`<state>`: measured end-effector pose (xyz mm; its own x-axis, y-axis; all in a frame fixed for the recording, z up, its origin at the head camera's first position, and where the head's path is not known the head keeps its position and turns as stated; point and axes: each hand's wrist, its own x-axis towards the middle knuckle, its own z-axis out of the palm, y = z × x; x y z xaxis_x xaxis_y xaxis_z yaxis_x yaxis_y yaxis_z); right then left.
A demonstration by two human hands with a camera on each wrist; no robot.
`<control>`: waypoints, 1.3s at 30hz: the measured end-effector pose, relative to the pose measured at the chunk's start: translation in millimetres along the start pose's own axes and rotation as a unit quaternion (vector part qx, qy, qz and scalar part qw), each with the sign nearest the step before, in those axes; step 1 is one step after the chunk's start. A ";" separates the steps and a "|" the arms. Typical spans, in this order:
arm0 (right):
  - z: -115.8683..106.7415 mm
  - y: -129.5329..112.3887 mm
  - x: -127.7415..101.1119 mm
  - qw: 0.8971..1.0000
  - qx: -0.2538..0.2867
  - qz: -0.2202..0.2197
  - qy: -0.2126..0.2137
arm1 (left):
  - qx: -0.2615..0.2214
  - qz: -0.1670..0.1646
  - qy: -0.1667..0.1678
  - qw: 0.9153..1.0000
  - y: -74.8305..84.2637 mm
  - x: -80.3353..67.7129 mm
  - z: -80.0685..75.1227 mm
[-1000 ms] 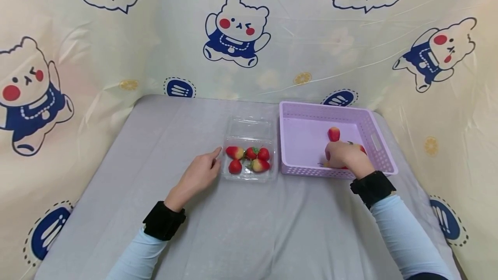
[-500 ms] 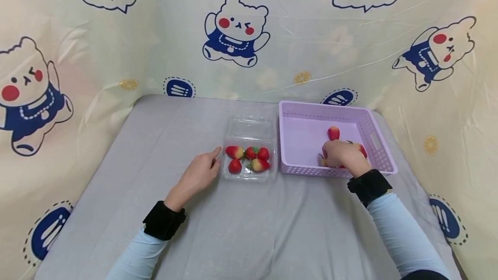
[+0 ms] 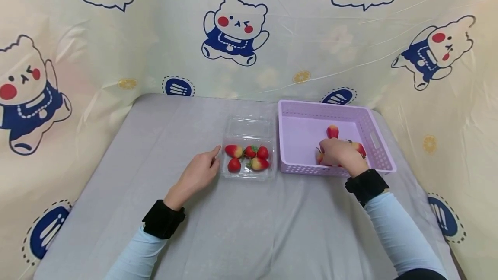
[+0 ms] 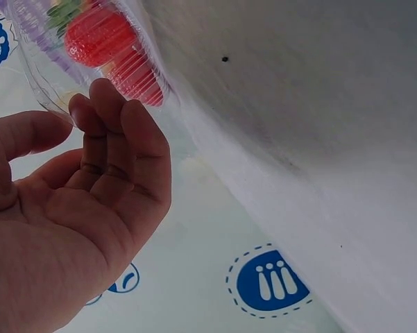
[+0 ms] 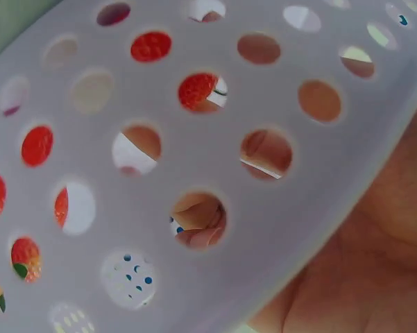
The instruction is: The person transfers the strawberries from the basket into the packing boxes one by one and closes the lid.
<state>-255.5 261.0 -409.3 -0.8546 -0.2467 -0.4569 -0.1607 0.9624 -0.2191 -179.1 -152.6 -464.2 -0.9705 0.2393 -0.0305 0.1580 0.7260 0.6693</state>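
A lilac perforated basket (image 3: 323,106) stands on the grey table, right of centre. My right hand (image 3: 333,154) is inside it, fingers curled down, gripping a strawberry (image 3: 319,156) that shows at the fingertips. Two more strawberries (image 3: 332,132) lie in the basket beside the hand. In the right wrist view the basket wall (image 5: 215,139) fills the frame, with fingers (image 5: 200,220) and red fruit seen through its holes. My left hand (image 3: 210,161) rests on the table, index tip touching the clear clamshell box (image 3: 250,126), which holds several strawberries (image 3: 249,157). The left hand (image 4: 83,139) holds nothing beside the box (image 4: 41,76).
The grey cloth-covered table (image 3: 253,228) stretches bare toward me and to the left. A cream cartoon-bear curtain (image 3: 237,29) walls in the back and both sides. The box's lid lies open toward the far edge.
My right hand has shifted slightly left and up inside the basket, and a strawberry has come up with its fingertips. The left hand has stayed against the clear box.
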 end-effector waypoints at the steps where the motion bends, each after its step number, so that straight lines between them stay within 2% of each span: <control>1: 0.6 -0.6 0.9 1.000 0.003 -0.005 0.004 | 0.001 0.000 0.000 1.000 -0.1 0.0 -0.2; 15: 6.7 -3.0 8.2 0.999 0.011 -0.040 0.023 | 0.006 0.002 0.003 1.000 -0.6 0.1 -0.9; 24: 7.6 0.0 9.9 0.999 0.006 -0.037 0.031 | 0.001 0.006 0.006 1.000 -0.7 -0.6 -0.5; 39: 7.6 -3.4 8.3 0.993 -0.001 -0.059 0.098 | 0.002 0.006 0.008 1.000 -1.6 -0.8 0.3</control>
<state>-258.3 254.8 -418.9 -0.9093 -0.3313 -0.2519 -0.2667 0.9285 -0.2585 -178.5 -153.8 -465.5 -0.9714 0.2374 -0.0096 0.1708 0.7259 0.6663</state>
